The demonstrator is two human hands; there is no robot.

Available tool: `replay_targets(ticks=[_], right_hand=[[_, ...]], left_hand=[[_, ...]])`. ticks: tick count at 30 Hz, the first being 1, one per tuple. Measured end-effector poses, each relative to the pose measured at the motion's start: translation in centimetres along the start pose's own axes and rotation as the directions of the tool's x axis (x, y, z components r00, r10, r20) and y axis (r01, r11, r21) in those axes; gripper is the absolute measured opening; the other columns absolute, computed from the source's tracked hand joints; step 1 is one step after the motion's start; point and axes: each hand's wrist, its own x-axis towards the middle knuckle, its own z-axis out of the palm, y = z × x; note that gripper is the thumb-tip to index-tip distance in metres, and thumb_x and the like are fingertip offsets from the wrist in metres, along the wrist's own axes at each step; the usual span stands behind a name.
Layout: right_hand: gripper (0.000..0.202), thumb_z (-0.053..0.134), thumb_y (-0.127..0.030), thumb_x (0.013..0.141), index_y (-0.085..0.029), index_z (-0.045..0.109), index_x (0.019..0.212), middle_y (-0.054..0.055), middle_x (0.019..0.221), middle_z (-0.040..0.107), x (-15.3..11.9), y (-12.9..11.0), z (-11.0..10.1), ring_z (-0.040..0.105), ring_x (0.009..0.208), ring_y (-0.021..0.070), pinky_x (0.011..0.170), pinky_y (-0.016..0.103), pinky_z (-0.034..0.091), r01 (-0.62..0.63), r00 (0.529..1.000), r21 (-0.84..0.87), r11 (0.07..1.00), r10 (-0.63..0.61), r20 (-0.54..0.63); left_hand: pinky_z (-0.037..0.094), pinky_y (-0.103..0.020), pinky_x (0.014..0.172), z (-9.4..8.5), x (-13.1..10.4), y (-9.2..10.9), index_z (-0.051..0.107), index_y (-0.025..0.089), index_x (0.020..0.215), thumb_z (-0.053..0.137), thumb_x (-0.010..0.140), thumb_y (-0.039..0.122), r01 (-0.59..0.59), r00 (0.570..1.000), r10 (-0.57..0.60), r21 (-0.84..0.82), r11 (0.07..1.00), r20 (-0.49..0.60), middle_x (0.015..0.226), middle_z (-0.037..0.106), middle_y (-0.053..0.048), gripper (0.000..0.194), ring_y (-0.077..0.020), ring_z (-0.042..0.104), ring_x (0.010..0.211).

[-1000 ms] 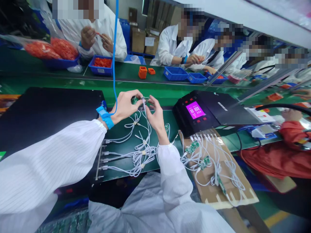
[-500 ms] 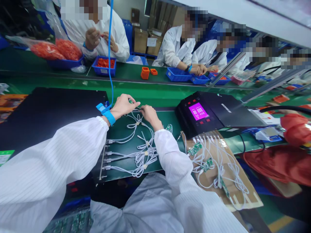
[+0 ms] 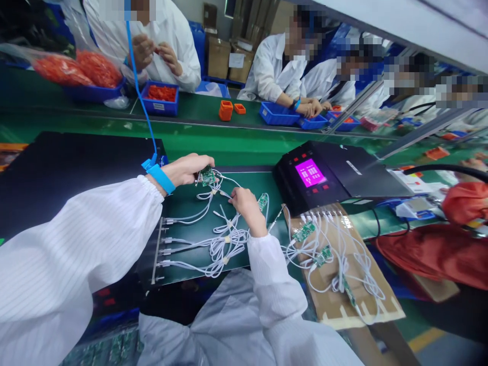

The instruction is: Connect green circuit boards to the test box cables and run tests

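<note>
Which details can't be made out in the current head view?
- Head view: whether the right hand grips the white cable; its own fingers hide any contact.
- Head view: the reverse of the green circuit board at the left hand; turned away.
- Head view: text on the screen; too small.
- Head view: whoever wears the red sleeve; cut off by the right edge.

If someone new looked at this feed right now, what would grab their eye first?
Probably the glowing magenta screen on the black device, to the right of the person's hands. Next might be the bright blue wrist strap at the left hand, which holds a green circuit board above bundled white cables. Across the bench, vivid orange parts fill a blue bin.
</note>
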Motion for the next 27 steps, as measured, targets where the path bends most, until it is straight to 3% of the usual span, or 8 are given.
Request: replay_targets(ticks=[5, 8, 11, 15, 18, 22, 24, 27], right_hand=[[0.005, 0.069, -0.018, 0.091, -0.022, 0.072, 0.09, 0.003, 0.085, 0.076, -1.5, 0.5, -1.2, 0.07, 0.082, 0.0177, 0.077, 0.028, 0.049, 0.082, 0.996, 0.223, 0.971, -0.086, 0.007], [0.009, 0.068, -0.029, 0.091, -0.02, 0.071, 0.092, 0.003, 0.088, 0.074, -2.7, 1.3, -1.8, 0.069, 0.083, 0.0172, 0.079, 0.029, 0.051, 0.162, 0.986, 0.476, 0.865, -0.165, -0.036], [0.021, 0.066, -0.039, 0.092, -0.02, 0.067, 0.099, 0.004, 0.09, 0.073, -3.8, 1.9, -1.3, 0.068, 0.084, 0.0172, 0.078, 0.029, 0.052, 0.185, 0.982, 0.584, 0.79, -0.169, -0.083], [0.025, 0.068, -0.041, 0.091, -0.022, 0.064, 0.106, -0.002, 0.074, 0.066, -4.6, 1.3, -0.1, 0.062, 0.069, 0.0174, 0.068, 0.03, 0.046, 0.12, 0.993, 0.406, 0.906, -0.109, -0.049], [0.015, 0.063, -0.039, 0.096, -0.024, 0.064, 0.098, -0.002, 0.07, 0.063, -5.2, 0.5, 0.3, 0.061, 0.068, 0.0192, 0.067, 0.03, 0.042, 0.089, 0.995, 0.263, 0.961, -0.072, -0.073], [0.024, 0.05, -0.045, 0.102, -0.025, 0.058, 0.092, 0.002, 0.08, 0.068, -6.5, 0.3, 0.5, 0.064, 0.073, 0.02, 0.07, 0.031, 0.045, 0.108, 0.979, 0.402, 0.909, -0.026, -0.204], [0.023, 0.057, -0.047, 0.098, -0.025, 0.054, 0.094, 0.002, 0.083, 0.068, -7.0, 0.4, 1.0, 0.065, 0.075, 0.0206, 0.072, 0.032, 0.047, 0.093, 0.977, 0.435, 0.896, 0.003, -0.215], [0.034, 0.075, -0.041, 0.085, -0.027, 0.046, 0.092, 0.002, 0.088, 0.067, -7.3, 0.1, 2.2, 0.066, 0.085, 0.024, 0.076, 0.034, 0.049, 0.062, 0.984, 0.327, 0.943, -0.003, -0.178]], left_hand=[[0.057, -0.029, 0.064, 0.0, -0.1, -0.2, 0.066, 0.012, 0.078, 0.064, 0.074, -0.006, -0.055, 0.998, 0.057, 0.053, 0.997, -0.041, 0.065, 0.061, -0.003, 0.018, -0.0126, 0.056, 0.056], [0.062, -0.033, 0.076, 0.2, -0.9, 0.2, 0.069, 0.01, 0.082, 0.065, 0.078, -0.008, -0.086, 0.995, 0.085, -0.004, 0.996, -0.053, 0.072, 0.067, -0.006, 0.02, -0.0152, 0.064, 0.066], [0.063, -0.038, 0.086, 0.3, -1.4, 0.5, 0.069, 0.008, 0.087, 0.066, 0.083, -0.008, -0.094, 0.994, 0.088, -0.081, 0.992, -0.07, 0.075, 0.07, -0.009, 0.017, -0.0198, 0.072, 0.076], [0.063, -0.041, 0.088, 0.3, -1.5, 0.6, 0.069, 0.006, 0.096, 0.067, 0.085, -0.008, -0.108, 0.991, 0.097, -0.135, 0.985, -0.091, 0.08, 0.073, -0.011, 0.018, -0.0227, 0.075, 0.08], [0.064, -0.04, 0.086, 0.1, -1.3, 0.5, 0.068, 0.006, 0.098, 0.065, 0.087, -0.007, -0.113, 0.991, 0.102, -0.134, 0.984, -0.089, 0.08, 0.073, -0.011, 0.017, -0.0238, 0.077, 0.08], [0.065, -0.039, 0.084, 0.1, -1.1, 0.4, 0.069, 0.007, 0.098, 0.066, 0.086, -0.006, -0.121, 0.99, 0.11, -0.119, 0.986, -0.09, 0.08, 0.074, -0.011, 0.018, -0.0244, 0.077, 0.081], [0.065, -0.038, 0.083, 0.1, -1.2, 0.4, 0.068, 0.007, 0.099, 0.065, 0.086, -0.006, -0.119, 0.991, 0.11, -0.115, 0.986, -0.079, 0.08, 0.074, -0.011, 0.018, -0.0247, 0.078, 0.081], [0.065, -0.04, 0.083, 0.2, -1.4, 0.4, 0.068, 0.007, 0.099, 0.064, 0.087, -0.007, -0.134, 0.989, 0.126, -0.105, 0.985, -0.075, 0.079, 0.073, -0.01, 0.018, -0.0253, 0.078, 0.082]])
